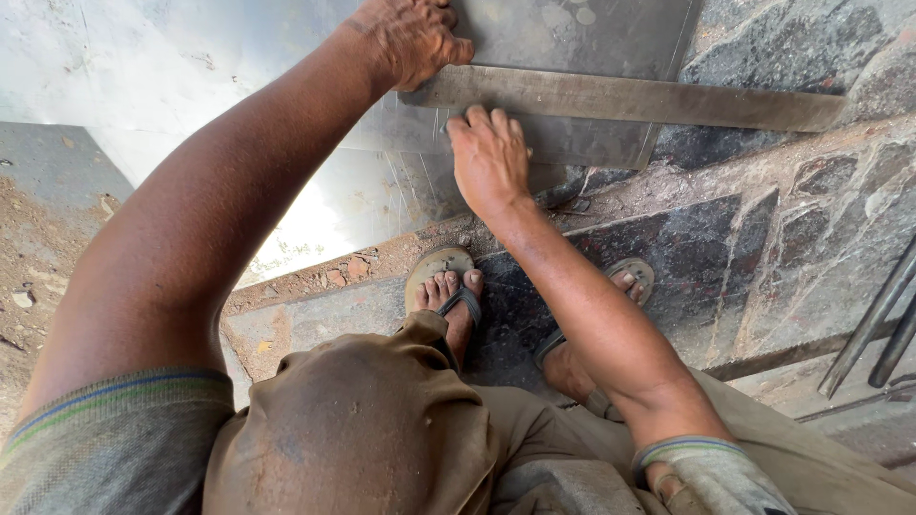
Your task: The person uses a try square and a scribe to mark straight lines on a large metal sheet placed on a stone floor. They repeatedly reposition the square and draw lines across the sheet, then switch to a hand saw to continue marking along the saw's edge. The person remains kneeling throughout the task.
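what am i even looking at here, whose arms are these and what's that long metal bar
There is no machine here. The one picture comes from a camera worn on a person's head, looking down, so the arms, knees and sandalled feet are that person's own. They crouch on rough stone slabs and dirt. In front of them lies a flat metal sheet. Across it rests a long flat metal straightedge. The left hand presses on the end of the straightedge, and the right hand rests just below it, fingers against its edge; whether it holds a small marking tool cannot be seen. Some metal rods lie at the right.
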